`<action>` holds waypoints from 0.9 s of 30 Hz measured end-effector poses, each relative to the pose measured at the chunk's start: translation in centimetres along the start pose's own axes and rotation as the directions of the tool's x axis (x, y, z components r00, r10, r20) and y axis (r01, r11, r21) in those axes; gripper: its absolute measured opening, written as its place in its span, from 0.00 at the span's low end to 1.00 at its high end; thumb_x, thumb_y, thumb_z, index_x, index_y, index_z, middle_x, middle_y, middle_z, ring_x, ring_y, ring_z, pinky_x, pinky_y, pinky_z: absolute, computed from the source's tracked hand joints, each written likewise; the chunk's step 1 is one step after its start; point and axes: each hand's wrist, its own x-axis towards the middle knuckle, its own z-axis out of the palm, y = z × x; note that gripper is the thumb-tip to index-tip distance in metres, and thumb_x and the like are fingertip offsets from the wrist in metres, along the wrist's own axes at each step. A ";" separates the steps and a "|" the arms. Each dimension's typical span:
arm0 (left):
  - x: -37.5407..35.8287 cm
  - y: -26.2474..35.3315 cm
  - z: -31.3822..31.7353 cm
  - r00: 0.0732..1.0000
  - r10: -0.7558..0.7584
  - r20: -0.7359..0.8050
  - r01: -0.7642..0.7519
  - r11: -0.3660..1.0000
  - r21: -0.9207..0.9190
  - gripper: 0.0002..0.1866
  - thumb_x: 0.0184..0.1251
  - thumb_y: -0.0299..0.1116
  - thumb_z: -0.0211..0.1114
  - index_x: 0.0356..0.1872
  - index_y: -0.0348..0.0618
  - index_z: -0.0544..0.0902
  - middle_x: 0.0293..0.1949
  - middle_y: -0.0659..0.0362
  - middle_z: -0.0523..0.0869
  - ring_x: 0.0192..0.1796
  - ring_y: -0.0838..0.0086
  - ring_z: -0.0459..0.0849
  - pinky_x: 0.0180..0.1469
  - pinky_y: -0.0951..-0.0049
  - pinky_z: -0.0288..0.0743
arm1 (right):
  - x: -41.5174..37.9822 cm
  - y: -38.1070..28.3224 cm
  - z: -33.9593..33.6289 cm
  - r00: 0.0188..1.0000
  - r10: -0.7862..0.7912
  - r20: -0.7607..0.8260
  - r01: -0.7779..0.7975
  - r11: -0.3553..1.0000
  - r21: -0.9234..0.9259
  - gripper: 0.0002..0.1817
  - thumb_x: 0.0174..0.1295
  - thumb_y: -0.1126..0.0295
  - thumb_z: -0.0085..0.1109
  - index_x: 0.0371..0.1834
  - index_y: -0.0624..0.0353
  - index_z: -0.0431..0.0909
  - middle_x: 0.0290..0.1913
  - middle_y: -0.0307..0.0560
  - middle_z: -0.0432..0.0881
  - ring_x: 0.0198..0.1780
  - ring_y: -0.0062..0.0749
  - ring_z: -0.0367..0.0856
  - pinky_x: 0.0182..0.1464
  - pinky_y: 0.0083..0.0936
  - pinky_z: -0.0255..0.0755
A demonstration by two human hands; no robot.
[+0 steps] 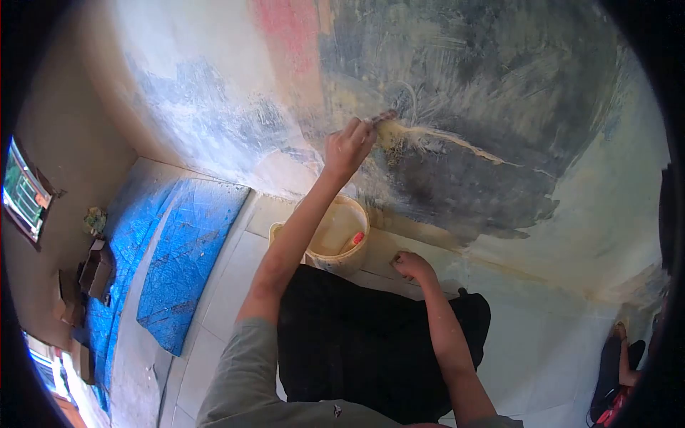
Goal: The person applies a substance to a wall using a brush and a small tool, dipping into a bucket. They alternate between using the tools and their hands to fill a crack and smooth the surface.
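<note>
One pale, jagged wall streak (489,154)
It runs rightward from the small brown tool (386,115) your left hand (348,148) grips; your right hand's (414,265) hold is unclear.

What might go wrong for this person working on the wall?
The bucket stands close to the person's black-clad legs, so a shift of the legs might tip it over. The small tool in the left hand might catch on the ragged pale line on the wall and loosen more of the surface.
</note>
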 end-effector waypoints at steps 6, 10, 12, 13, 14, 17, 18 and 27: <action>7.6 -3.8 -2.0 0.873 -0.279 -0.399 0.329 0.942 0.063 0.05 0.50 0.27 0.68 0.23 0.42 0.79 0.24 0.57 0.81 0.21 0.70 0.76 0.25 0.74 0.69 | -0.2 0.3 -0.1 1.000 -0.016 -0.002 0.016 1.000 -0.008 0.25 0.61 0.48 0.48 0.49 0.59 0.75 0.30 0.46 0.82 0.29 0.34 0.81 0.37 0.32 0.75; 4.2 -2.6 0.0 0.970 -0.112 -0.217 0.129 0.989 0.067 0.05 0.49 0.26 0.68 0.25 0.43 0.79 0.22 0.58 0.80 0.21 0.70 0.77 0.25 0.72 0.69 | -0.2 -0.3 -0.2 0.999 -0.032 0.007 0.032 0.999 -0.004 0.23 0.62 0.51 0.50 0.49 0.58 0.74 0.30 0.47 0.82 0.27 0.32 0.82 0.30 0.28 0.77; 0.3 0.0 -0.5 0.992 0.098 0.081 -0.102 0.994 0.048 0.06 0.49 0.26 0.68 0.25 0.45 0.78 0.23 0.59 0.80 0.22 0.69 0.79 0.25 0.72 0.70 | 0.3 0.0 0.1 0.999 -0.031 0.012 0.031 0.999 0.009 0.23 0.62 0.51 0.50 0.49 0.58 0.74 0.32 0.47 0.82 0.27 0.32 0.82 0.30 0.28 0.77; -0.8 1.0 -1.0 0.952 0.201 0.231 -0.209 0.978 0.010 0.06 0.49 0.26 0.68 0.25 0.46 0.78 0.24 0.60 0.81 0.22 0.69 0.79 0.25 0.72 0.71 | 0.2 0.1 0.2 1.000 -0.022 0.020 0.022 1.000 0.020 0.23 0.62 0.50 0.50 0.49 0.58 0.73 0.33 0.47 0.82 0.28 0.32 0.82 0.31 0.29 0.77; -0.6 0.5 -1.0 0.954 0.200 0.225 -0.207 0.978 0.006 0.06 0.49 0.26 0.68 0.25 0.46 0.78 0.24 0.60 0.81 0.22 0.69 0.79 0.25 0.72 0.71 | 0.0 0.2 0.2 1.000 -0.017 0.016 0.017 1.000 0.017 0.23 0.62 0.50 0.50 0.49 0.58 0.73 0.33 0.47 0.82 0.28 0.32 0.82 0.31 0.29 0.77; 3.2 -2.5 -1.4 0.964 -0.210 -0.162 0.224 0.972 0.073 0.05 0.50 0.31 0.68 0.27 0.48 0.80 0.23 0.58 0.80 0.22 0.65 0.79 0.24 0.69 0.70 | -1.0 -0.1 -0.5 1.000 0.001 0.008 -0.001 1.000 -0.011 0.23 0.62 0.50 0.50 0.49 0.59 0.73 0.36 0.47 0.83 0.30 0.33 0.82 0.31 0.29 0.77; 5.7 -3.0 -2.4 0.916 -0.263 -0.303 0.308 0.945 0.108 0.05 0.50 0.30 0.68 0.24 0.45 0.79 0.21 0.57 0.80 0.21 0.66 0.78 0.24 0.70 0.69 | -1.0 -0.2 -0.5 1.000 0.013 0.011 -0.013 0.999 -0.044 0.23 0.62 0.51 0.50 0.49 0.59 0.73 0.36 0.48 0.83 0.30 0.33 0.82 0.32 0.28 0.78; -0.7 -0.6 -0.4 0.996 0.008 0.093 -0.011 1.000 0.024 0.07 0.46 0.26 0.69 0.26 0.45 0.79 0.24 0.60 0.81 0.22 0.71 0.79 0.26 0.72 0.71 | -0.3 -0.4 0.0 1.000 -0.024 0.015 0.024 1.000 0.010 0.23 0.60 0.51 0.49 0.47 0.60 0.75 0.31 0.49 0.82 0.30 0.34 0.81 0.34 0.30 0.75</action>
